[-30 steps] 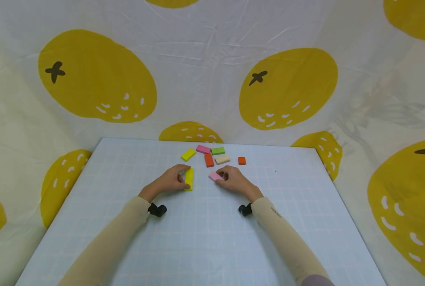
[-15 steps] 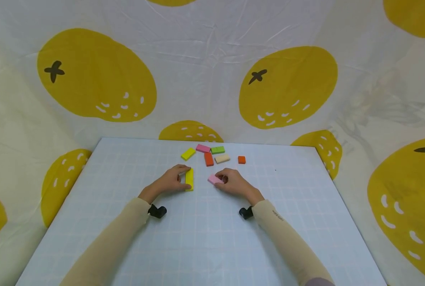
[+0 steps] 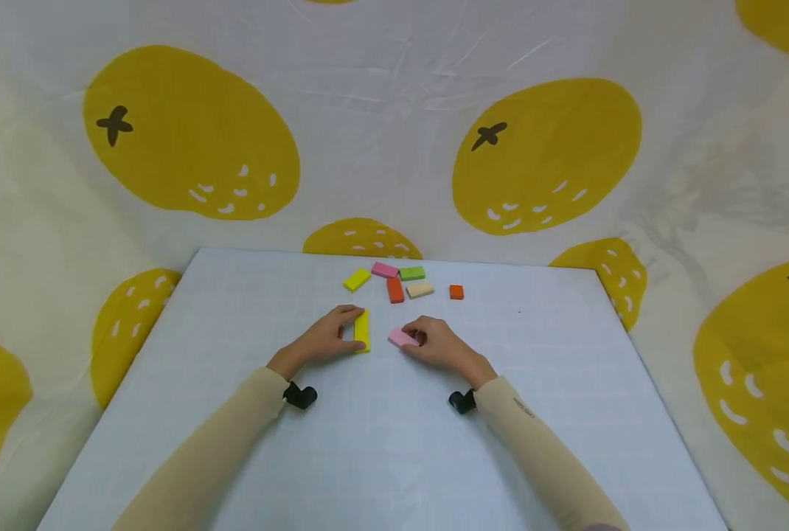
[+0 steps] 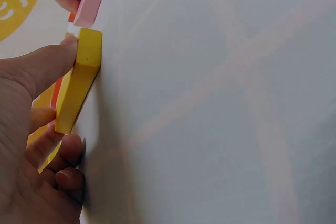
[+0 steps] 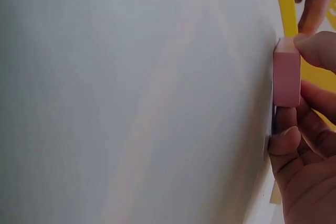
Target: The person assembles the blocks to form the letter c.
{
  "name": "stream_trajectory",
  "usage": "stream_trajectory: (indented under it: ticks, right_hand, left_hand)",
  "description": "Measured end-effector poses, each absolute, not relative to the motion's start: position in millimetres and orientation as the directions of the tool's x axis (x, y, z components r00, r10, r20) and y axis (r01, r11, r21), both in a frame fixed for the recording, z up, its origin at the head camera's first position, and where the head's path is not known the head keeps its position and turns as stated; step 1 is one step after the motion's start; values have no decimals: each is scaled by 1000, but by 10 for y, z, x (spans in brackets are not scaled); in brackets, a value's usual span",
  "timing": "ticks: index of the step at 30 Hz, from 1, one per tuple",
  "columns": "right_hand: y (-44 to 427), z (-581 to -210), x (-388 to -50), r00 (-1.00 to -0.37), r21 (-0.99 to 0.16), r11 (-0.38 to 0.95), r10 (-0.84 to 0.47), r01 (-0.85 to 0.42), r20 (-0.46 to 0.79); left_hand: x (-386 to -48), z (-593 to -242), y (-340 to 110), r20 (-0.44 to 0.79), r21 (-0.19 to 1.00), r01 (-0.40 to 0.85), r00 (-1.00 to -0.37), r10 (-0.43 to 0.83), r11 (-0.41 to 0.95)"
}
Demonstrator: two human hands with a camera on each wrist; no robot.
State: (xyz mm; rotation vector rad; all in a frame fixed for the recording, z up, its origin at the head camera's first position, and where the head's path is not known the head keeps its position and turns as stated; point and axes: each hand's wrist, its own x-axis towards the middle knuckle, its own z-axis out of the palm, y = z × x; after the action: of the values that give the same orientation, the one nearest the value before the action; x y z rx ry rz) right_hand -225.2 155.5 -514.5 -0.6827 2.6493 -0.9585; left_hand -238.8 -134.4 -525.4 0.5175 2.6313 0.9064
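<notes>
In the head view my left hand (image 3: 321, 338) grips a long yellow block (image 3: 363, 330), thumb at its near end and fingers at its far end. The left wrist view shows the thumb on top of the yellow block (image 4: 79, 85). My right hand (image 3: 439, 344) pinches a light pink block (image 3: 401, 338) between thumb and fingers, to the right of the yellow one. A small gap separates the two blocks. In the right wrist view, the end of the pink block (image 5: 287, 77) faces the camera, low by the tabletop.
Beyond the hands lie a shorter yellow block (image 3: 357, 279), a dark pink block (image 3: 385, 270), a green block (image 3: 412, 273), a red-orange block (image 3: 395, 290) and a beige block (image 3: 419, 289). A small orange block (image 3: 456, 292) sits apart. The table (image 3: 394, 457) meets a fruit-patterned cloth (image 3: 381, 147).
My right hand has drawn the pink block nearer to me and slightly left. The left hand keeps its grip on the yellow block, almost in place. The head view has shifted a little.
</notes>
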Motion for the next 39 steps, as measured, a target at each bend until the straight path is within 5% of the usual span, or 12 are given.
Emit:
stream_trajectory:
  ticks: [39]
  right_hand:
    - [1317,-5126,-1951,-772,-687,582,-634,-436,-46]
  left_hand:
    - [-2351,-5270,-1340,-165,630,261,-875,454,731]
